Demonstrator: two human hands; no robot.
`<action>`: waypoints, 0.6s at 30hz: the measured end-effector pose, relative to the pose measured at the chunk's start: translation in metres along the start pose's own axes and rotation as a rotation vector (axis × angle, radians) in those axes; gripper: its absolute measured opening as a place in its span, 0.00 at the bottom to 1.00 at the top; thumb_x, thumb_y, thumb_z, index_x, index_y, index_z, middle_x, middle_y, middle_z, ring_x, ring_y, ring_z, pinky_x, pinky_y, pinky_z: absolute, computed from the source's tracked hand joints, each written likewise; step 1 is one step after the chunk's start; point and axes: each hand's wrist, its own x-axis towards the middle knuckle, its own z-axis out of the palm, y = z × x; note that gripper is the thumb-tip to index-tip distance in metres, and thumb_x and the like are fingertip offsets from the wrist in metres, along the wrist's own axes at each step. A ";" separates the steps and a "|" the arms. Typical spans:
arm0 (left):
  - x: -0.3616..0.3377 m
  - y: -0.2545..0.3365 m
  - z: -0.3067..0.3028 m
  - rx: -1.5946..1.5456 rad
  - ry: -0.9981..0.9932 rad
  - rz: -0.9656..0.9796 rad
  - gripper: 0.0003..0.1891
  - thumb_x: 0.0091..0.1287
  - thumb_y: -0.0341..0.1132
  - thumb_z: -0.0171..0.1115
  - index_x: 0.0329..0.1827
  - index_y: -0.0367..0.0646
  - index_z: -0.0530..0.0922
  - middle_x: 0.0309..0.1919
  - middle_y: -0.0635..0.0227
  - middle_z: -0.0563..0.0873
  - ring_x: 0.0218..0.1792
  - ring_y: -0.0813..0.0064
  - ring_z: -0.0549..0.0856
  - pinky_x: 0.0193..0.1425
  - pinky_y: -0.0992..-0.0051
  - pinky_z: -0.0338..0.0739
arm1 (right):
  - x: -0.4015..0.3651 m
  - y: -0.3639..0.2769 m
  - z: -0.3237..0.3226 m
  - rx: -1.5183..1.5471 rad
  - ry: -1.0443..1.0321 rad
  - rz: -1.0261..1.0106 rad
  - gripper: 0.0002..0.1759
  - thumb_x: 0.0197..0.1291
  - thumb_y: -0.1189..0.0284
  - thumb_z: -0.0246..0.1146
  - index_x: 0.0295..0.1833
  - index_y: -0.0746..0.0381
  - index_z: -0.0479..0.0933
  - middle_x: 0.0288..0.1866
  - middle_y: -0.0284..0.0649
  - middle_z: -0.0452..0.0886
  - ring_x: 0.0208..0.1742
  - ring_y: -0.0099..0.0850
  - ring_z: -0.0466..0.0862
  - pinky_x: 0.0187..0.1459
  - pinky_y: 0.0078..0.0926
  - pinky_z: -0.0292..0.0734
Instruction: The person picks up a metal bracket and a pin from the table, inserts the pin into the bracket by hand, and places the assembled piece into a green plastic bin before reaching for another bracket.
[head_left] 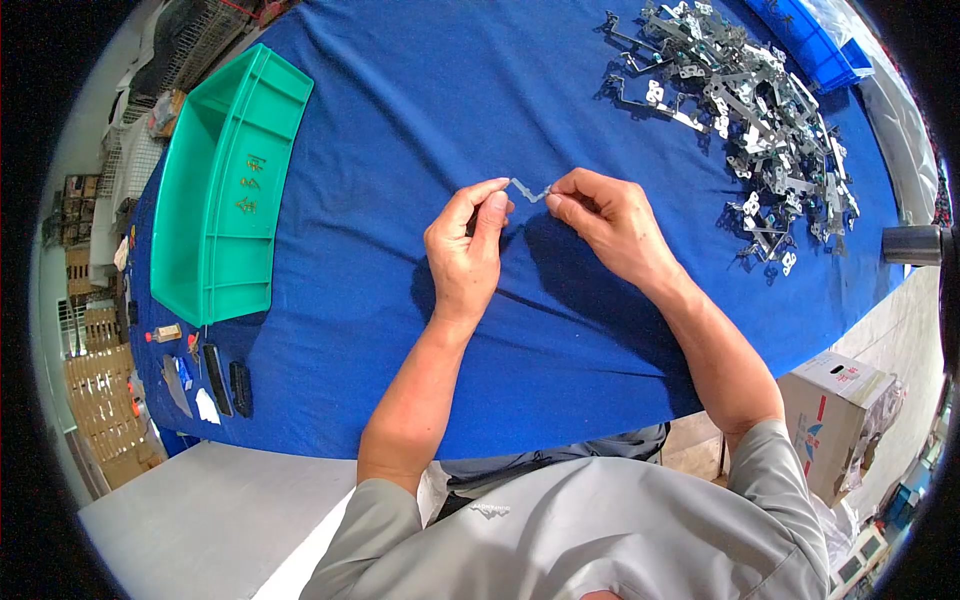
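Observation:
Between my two hands, above the blue cloth, is a small bent metal bracket (528,190). My left hand (468,240) pinches its left end between thumb and forefinger. At the other end, my right hand (608,220) grips it with closed fingertips. The fingers cover both ends of the bracket. A large heap of similar metal brackets (770,120) lies at the upper right, beyond my right hand.
A green plastic bin (240,200) stands on the left of the blue-covered table (400,110). Near it lie a small bottle (164,333) and a black phone-like object (217,380). A blue tray (810,45) sits at the upper right; a dark cylinder (912,245) stands at the right edge. A cardboard box (830,410) is below.

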 end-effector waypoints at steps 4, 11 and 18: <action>0.003 -0.001 0.001 0.070 0.015 0.180 0.09 0.76 0.32 0.67 0.53 0.39 0.89 0.39 0.69 0.90 0.37 0.84 0.85 0.42 0.81 0.78 | 0.000 -0.002 0.000 0.159 -0.018 0.087 0.11 0.72 0.69 0.64 0.48 0.67 0.82 0.29 0.35 0.82 0.28 0.20 0.78 0.31 0.25 0.76; 0.002 0.004 0.000 0.048 -0.057 0.152 0.09 0.74 0.30 0.68 0.52 0.38 0.89 0.39 0.69 0.89 0.40 0.83 0.83 0.45 0.81 0.77 | 0.006 0.000 -0.007 0.434 -0.106 0.170 0.12 0.75 0.67 0.63 0.51 0.65 0.83 0.36 0.31 0.83 0.33 0.18 0.79 0.33 0.20 0.78; 0.000 0.003 0.000 0.072 -0.126 0.135 0.08 0.76 0.31 0.66 0.52 0.38 0.88 0.37 0.69 0.89 0.34 0.84 0.84 0.37 0.82 0.77 | 0.004 -0.005 -0.009 0.402 -0.035 0.190 0.11 0.76 0.65 0.63 0.48 0.63 0.82 0.34 0.29 0.82 0.32 0.15 0.76 0.30 0.16 0.72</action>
